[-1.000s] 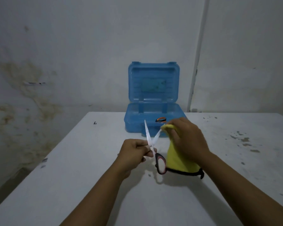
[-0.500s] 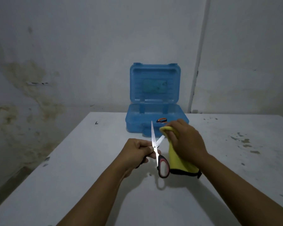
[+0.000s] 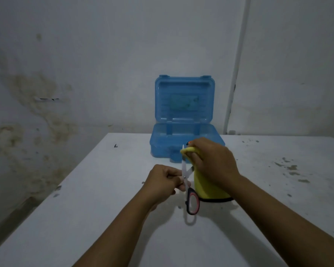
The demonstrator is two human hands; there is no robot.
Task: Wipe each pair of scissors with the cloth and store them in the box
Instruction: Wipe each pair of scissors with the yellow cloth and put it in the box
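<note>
Above the white table, my left hand (image 3: 163, 181) grips a pair of scissors (image 3: 189, 191) near the pivot, blades apart and pointing up, one red-and-black handle loop hanging below. My right hand (image 3: 212, 162) holds a yellow cloth (image 3: 206, 189) with a black hem and pinches it around the upper part of one blade. The open blue plastic box (image 3: 183, 132) stands behind the hands with its lid upright. A small orange and black object (image 3: 188, 143) shows just above my right hand, in the box.
The white table (image 3: 104, 199) reaches to a stained wall behind the box. Dark flecks mark the table's right side (image 3: 291, 167). A white pipe (image 3: 233, 89) runs up the wall right of the box.
The scissors have turned more upright and the blades have closed somewhat. My right hand with the cloth has slid up along a blade toward its tip.
</note>
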